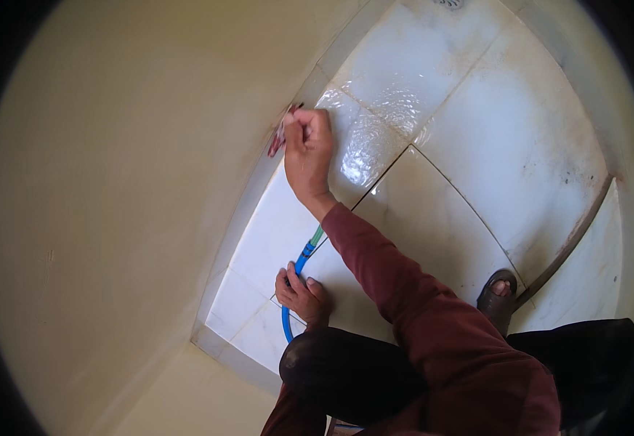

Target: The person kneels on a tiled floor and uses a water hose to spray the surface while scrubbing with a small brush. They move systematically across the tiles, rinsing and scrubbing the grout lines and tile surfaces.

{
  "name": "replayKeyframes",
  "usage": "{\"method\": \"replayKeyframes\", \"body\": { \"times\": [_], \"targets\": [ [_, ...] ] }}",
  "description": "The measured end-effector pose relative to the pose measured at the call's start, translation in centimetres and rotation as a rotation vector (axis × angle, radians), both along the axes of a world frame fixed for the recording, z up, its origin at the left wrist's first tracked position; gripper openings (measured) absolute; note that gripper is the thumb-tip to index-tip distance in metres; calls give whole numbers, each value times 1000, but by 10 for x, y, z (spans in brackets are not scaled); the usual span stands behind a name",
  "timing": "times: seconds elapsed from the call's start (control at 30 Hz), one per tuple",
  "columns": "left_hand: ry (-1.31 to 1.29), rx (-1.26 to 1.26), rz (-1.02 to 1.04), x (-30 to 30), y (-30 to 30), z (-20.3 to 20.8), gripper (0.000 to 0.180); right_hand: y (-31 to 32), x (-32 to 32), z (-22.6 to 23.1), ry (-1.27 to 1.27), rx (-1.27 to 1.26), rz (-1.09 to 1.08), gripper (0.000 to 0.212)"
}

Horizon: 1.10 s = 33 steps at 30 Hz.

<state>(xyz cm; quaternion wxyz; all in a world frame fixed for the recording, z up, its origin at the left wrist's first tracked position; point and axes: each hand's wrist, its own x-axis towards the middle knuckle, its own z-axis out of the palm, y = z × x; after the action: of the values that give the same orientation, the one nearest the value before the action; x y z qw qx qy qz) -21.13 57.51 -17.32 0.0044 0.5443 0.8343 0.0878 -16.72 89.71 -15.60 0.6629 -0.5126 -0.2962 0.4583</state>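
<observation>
My right hand (308,149) is closed at the foot of the wall, its fingers on a crumpled red and whitish cloth (277,140) pressed to the grey skirting. The hand covers part of the cloth. Lower down, my left hand (302,294) grips a blue hose (285,320) just below a joint with dark bands. Past that joint a green length of hose (317,235) runs up behind my right forearm, which hides its end. Water (364,156) ripples and shines on the white tiles beside my right hand.
A beige wall (128,174) rises on the left, with grey skirting (224,276) along its foot. A drain grate (449,3) lies at the far end. Brown stains mark the right floor tiles. A low dark-edged ledge (567,251) runs near my sandalled foot (498,294).
</observation>
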Motion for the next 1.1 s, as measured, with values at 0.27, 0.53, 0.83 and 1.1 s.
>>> {"method": "replayKeyframes", "body": {
  "times": [0.27,0.53,0.83,1.1],
  "targets": [
    [22,48,20,2,0,-3,59,104,55,0,92,8,-244,13],
    [22,24,18,0,-2,2,60,82,47,-3,263,-88,-91,10],
    [20,16,-9,2,-1,2,61,68,46,-14,151,-12,-61,8],
    [10,14,-1,0,-1,4,62,65,48,-13,-102,152,-77,2]
  ]
}}
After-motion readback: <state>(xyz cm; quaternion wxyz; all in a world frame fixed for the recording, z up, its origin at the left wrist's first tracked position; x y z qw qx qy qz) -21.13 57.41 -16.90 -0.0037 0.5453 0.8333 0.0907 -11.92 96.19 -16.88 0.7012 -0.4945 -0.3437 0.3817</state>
